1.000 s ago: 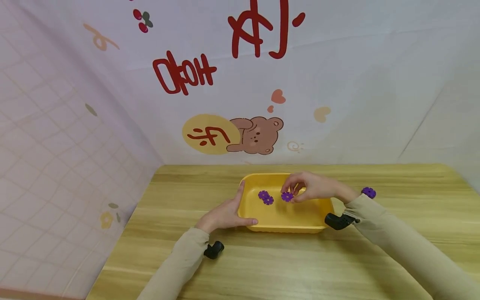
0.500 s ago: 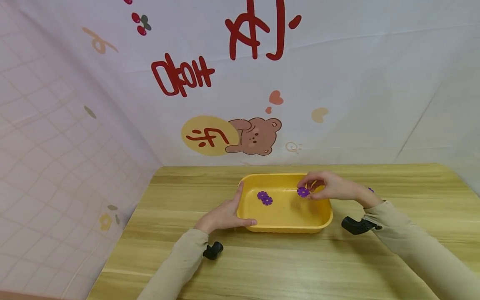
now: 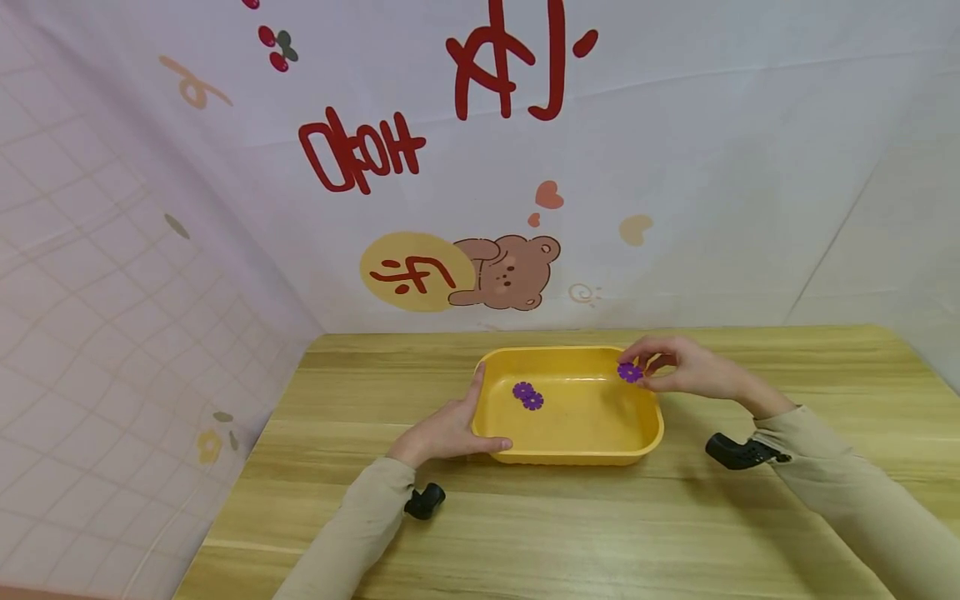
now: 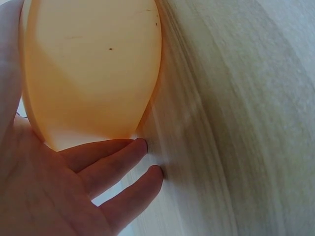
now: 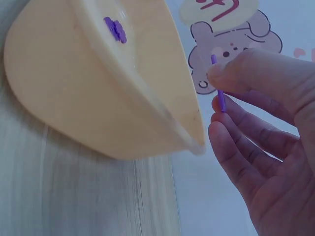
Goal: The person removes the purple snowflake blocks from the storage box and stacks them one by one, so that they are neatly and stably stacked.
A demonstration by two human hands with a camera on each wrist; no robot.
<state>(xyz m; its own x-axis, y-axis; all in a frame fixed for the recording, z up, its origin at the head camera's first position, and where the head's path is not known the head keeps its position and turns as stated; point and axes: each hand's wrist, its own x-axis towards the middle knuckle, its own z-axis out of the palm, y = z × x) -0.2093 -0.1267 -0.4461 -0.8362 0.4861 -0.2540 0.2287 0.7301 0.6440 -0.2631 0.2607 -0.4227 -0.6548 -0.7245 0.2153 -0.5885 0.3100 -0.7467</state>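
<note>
The right-hand fingers [image 3: 649, 344] have carried their purple flower [image 3: 630, 372] rightward.

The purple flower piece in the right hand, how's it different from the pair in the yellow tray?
The held flower piece is pinched in the right hand's fingers; the pair lies untouched in the yellow tray.
The held flower piece is single, while the pair is two pieces that overlap.
In the head view, the held flower piece is near the tray's far right corner; the pair is toward its left end.
Both are purple with notched edges.
</note>
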